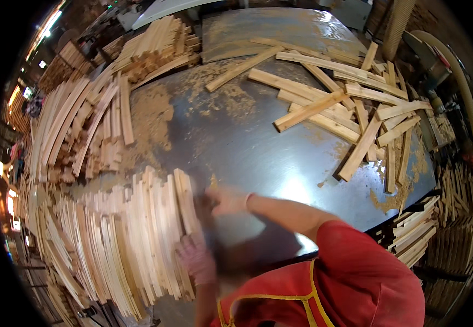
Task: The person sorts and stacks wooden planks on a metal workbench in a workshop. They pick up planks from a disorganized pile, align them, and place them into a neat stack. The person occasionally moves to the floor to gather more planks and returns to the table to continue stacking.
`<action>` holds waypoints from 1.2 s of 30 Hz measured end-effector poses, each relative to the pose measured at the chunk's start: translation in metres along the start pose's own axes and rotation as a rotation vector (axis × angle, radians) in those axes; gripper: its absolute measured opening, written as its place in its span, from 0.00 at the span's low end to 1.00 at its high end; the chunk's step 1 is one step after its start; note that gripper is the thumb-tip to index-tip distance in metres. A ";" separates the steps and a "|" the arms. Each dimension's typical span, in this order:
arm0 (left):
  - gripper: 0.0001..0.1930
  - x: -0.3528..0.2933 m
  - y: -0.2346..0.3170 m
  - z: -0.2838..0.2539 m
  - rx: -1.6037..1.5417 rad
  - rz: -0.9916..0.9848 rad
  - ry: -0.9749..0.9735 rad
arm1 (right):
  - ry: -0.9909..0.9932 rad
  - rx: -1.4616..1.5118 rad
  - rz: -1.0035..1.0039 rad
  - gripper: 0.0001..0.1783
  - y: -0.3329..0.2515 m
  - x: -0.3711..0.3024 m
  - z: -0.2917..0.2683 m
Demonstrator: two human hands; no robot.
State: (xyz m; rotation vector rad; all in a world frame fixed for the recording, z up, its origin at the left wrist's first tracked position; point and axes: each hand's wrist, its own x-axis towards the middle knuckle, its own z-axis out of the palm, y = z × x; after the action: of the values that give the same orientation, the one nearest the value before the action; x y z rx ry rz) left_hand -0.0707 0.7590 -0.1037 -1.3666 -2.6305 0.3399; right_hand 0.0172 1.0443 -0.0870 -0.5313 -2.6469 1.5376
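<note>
My left hand (197, 261), in a pale pinkish glove, is at the near end of a wooden slat (186, 199), its fingers closed around that end. This slat stands at the right side of a long row of pale slats (149, 234) packed side by side, its far end slightly apart from them. My right hand (226, 200) reaches in over the metal table just right of the slat's far half. Motion smears its fingers, and whether they touch the wood cannot be made out.
Loose slats (313, 109) lie crisscrossed on the sawdust-strewn metal table (236, 141) at the far right. Stacked slats (157, 49) stand at the far left, with more heaped (78, 125) along the left side. A ribbed hose (465, 103) hangs at the right.
</note>
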 end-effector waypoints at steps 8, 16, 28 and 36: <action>0.51 0.048 0.040 -0.031 -0.181 -0.103 -0.050 | 0.453 -1.117 0.313 0.11 0.166 -0.071 -0.272; 0.55 0.101 0.209 -0.070 -0.354 0.353 -0.189 | 0.438 -0.796 -0.085 0.11 0.118 -0.143 -0.189; 0.42 0.071 0.147 -0.051 -0.875 0.206 -0.618 | -0.151 -1.105 0.629 0.31 0.168 -0.280 -0.303; 0.31 -0.066 0.021 -0.051 -1.880 -0.426 -0.898 | 0.245 -0.116 0.489 0.32 0.056 -0.169 -0.117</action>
State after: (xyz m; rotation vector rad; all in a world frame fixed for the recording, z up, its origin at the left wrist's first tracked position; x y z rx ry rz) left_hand -0.0044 0.7234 -0.0626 -0.4949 -3.5554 -2.6744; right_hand 0.2145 1.1153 -0.0520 -1.3611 -2.5405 1.2977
